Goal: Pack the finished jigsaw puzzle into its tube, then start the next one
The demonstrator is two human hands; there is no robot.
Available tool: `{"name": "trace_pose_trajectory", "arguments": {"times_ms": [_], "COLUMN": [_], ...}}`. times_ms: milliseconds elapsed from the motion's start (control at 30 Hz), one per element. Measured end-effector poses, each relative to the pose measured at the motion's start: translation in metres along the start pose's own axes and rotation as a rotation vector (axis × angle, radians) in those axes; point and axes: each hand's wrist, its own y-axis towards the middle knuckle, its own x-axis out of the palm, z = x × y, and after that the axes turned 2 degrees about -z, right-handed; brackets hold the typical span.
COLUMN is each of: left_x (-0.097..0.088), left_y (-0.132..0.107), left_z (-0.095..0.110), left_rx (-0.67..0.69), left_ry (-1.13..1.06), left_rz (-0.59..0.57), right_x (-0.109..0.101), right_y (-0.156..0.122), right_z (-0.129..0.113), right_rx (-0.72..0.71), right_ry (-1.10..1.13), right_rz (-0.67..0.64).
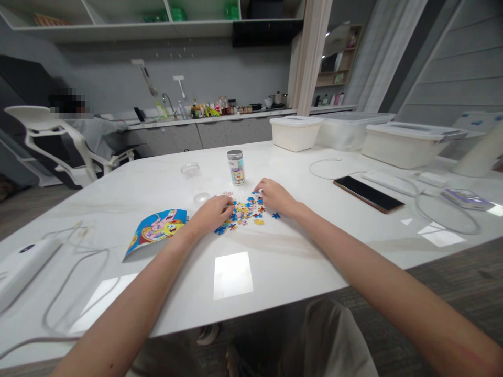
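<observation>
Small jigsaw puzzle pieces (244, 210), blue, yellow, red and white, lie in a loose pile on the white table (291, 262). At the pile's left edge is my left hand (212, 213), fingers bent in toward the pieces; what is under the fingertips is hidden. My right hand (274, 197) is at the far right edge, its thumb and fingers pinched by a blue puzzle piece (255, 192). Just behind the pile stands a cartoon-printed jar (236, 170) with a silver lid. A curled cartoon picture sheet (159, 230) lies left of my left forearm.
A clear container (190, 169) and a clear round lid (201, 197) are at back left. To the right lie a phone (367, 193), white cables and a purple box (466, 199). White lidded bins (295, 134) line the back. A person (92, 133) sits at far left.
</observation>
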Motion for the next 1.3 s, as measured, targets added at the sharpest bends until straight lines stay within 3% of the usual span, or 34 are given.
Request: {"name": "trace_pose_trajectory", "arguments": {"times_ms": [233,433,567,700,900,1300], "left_x": [-0.002,-0.002,-0.001,0.0,0.002,0.002], "left_y": [0.001,0.001,0.001,0.001,0.002,-0.002], "left_z": [0.002,0.001,0.002,0.002,0.002,-0.008], "left_rx": [-0.004,0.026,-0.038,-0.098,-0.029,-0.044], "left_ry": [0.004,0.061,0.072,0.052,0.069,0.123], "left_rz": [0.049,0.081,0.124,0.147,0.069,0.036], "right_x": [0.006,0.012,0.007,0.0,-0.006,-0.019], "right_y": [0.002,0.0,0.0,-0.001,-0.002,-0.005], "right_z": [-0.011,-0.014,-0.013,-0.013,-0.006,0.005], "right_rx": [-0.31,-0.379,-0.348,-0.174,0.054,0.073], "right_ry": [0.129,0.142,0.125,0.059,-0.008,0.014], "right_rz": [-0.044,-0.127,-0.129,-0.082,-0.038,-0.132]}}
